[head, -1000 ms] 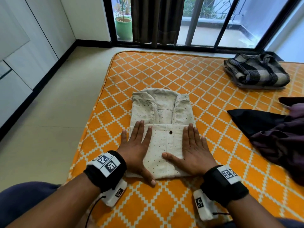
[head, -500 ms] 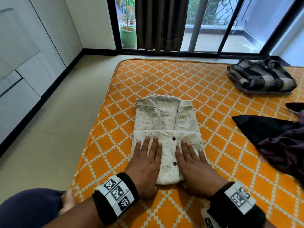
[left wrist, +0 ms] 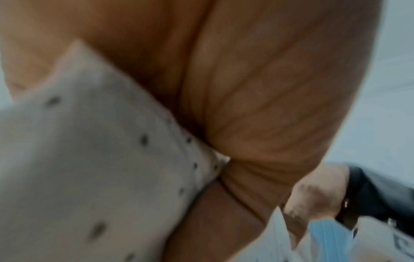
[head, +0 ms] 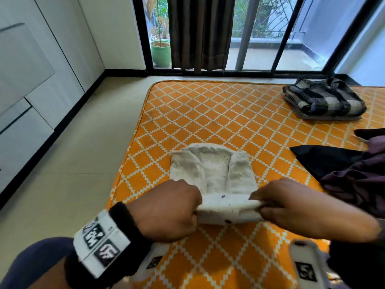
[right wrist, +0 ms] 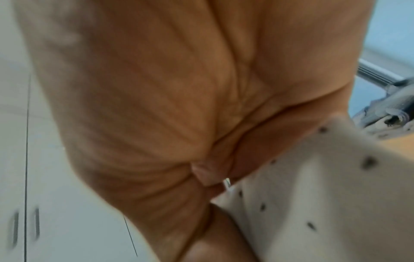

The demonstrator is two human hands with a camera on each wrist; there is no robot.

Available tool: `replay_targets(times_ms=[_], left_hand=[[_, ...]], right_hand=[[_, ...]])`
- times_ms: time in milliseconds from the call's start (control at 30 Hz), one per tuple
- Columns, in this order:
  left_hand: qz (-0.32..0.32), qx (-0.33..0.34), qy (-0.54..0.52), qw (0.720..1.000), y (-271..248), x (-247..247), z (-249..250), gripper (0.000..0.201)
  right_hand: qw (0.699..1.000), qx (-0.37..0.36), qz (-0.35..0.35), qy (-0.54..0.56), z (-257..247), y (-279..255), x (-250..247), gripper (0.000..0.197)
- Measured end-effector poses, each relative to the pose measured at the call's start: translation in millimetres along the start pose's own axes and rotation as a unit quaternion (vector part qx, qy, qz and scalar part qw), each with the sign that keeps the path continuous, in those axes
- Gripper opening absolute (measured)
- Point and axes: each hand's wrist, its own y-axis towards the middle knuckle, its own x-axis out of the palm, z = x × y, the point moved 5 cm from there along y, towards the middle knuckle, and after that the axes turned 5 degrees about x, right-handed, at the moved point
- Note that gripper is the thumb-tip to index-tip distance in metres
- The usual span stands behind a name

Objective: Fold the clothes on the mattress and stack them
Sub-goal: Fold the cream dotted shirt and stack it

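Left hand (head: 168, 209): knuckles up, fingers curled, clamped on left end of folded cream dotted cotton shirt (head: 212, 174). Right hand (head: 291, 207): fingers and thumb pinching the right end. Shirt: near edge raised between both hands, remainder flat on orange lattice-patterned mattress (head: 218, 117).

Head view: high, facing down-forward over mattress (head: 208, 113). Wrist views: very close under palms, sharing dotted shirt (head: 210, 174).

Cream shirt (head: 210, 174) with small dark dots; orange mattress (head: 208, 117) (white diamond lattice); black-and-grey plaid garment (head: 325, 99); dark purple clothes (head: 358, 178).
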Motion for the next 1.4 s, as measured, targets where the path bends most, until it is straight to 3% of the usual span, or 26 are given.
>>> replay_targets(times_ms=[100,200,267,300,367,433,500,567,667,800,867,900,967,1000,1067,1133,1267,1400], left_hand=[[0.043,0.022,-0.095,0.994,-18.1,-15.6,-1.7,0.017],[0.121,0.007,-0.216,0.969,-15.6,-20.9,-18.9,0.018],[0.163,-0.014,-0.256,0.953,-5.0,-9.9,-36.2,0.021],[0.181,-0.026,-0.274,0.944,1.0,-1.8,-44.9,0.019],[0.215,-0.054,-0.312,0.924,12.6,16.2,-64.6,0.011],[0.263,-0.093,-0.349,0.895,22.4,29.4,-82.1,0.018],[0.299,-0.122,-0.399,0.858,30.8,39.9,-94.1,0.025],[0.318,-0.139,-0.418,0.84,39.4,49.2,-103.6,0.038],[0.309,-0.183,-0.367,0.858,48.7,63.0,-119.3,0.051],[0.313,-0.212,-0.27,0.885,47.9,61.3,-117.6,0.064],[0.339,-0.164,-0.159,0.913,42.7,46.8,-98.9,0.07],[0.34,-0.119,-0.1,0.928,41.0,39.6,-84.3,0.072],[0.29,-0.035,-0.019,0.956,42.1,36.1,-52.5,0.078],[0.239,-0.016,-0.001,0.971,45.4,42.2,-39.4,0.084],[0.104,-0.029,0.012,0.994,54.0,65.9,-29.0,0.102],[0.008,-0.031,0.023,0.999,58.5,84.2,-30.4,0.115],[-0.039,-0.036,0.011,0.999,58.0,98.2,-57.1,0.137],[-0.069,-0.07,-0.071,0.993,55.4,109.5,-77.5,0.159]], right_hand=[[0.992,-0.039,-0.016,0.12,9.7,-18.9,-18.3,0.013],[0.974,-0.05,0.083,0.204,25.9,-12.0,-25.1,0.016],[0.954,-0.005,0.152,0.259,38.3,3.8,-14.0,0.003],[0.941,0.03,0.164,0.294,45.2,12.7,-4.5,0.007],[0.908,0.089,0.125,0.39,58.1,30.0,20.6,0.026],[0.884,0.124,0.059,0.447,70.1,44.9,41.9,0.04],[0.867,0.144,0.029,0.475,83.5,54.9,51.5,0.041],[0.859,0.154,0.033,0.487,93.6,62.8,54.6,0.036],[0.869,0.177,0.066,0.458,98.5,72.6,61.8,0.025],[0.907,0.219,0.136,0.332,97.8,78.8,68.2,0.033],[0.931,0.222,0.242,0.162,87.5,72.1,55.3,0.045],[0.928,0.191,0.308,0.083,75.5,68.6,47.8,0.054],[0.925,0.09,0.366,0.038,42.6,65.2,42.5,0.071],[0.939,0.049,0.338,0.045,27.5,68.5,47.7,0.08],[0.979,0.008,0.204,0.024,4.4,83.9,73.9,0.097],[0.995,0.002,0.097,-0.024,-0.5,98.3,104.1,0.106],[0.998,0.019,0.047,-0.025,8.7,109.2,119.3,0.112],[0.997,0.069,0.024,-0.004,27.4,110.8,116.1,0.127]])
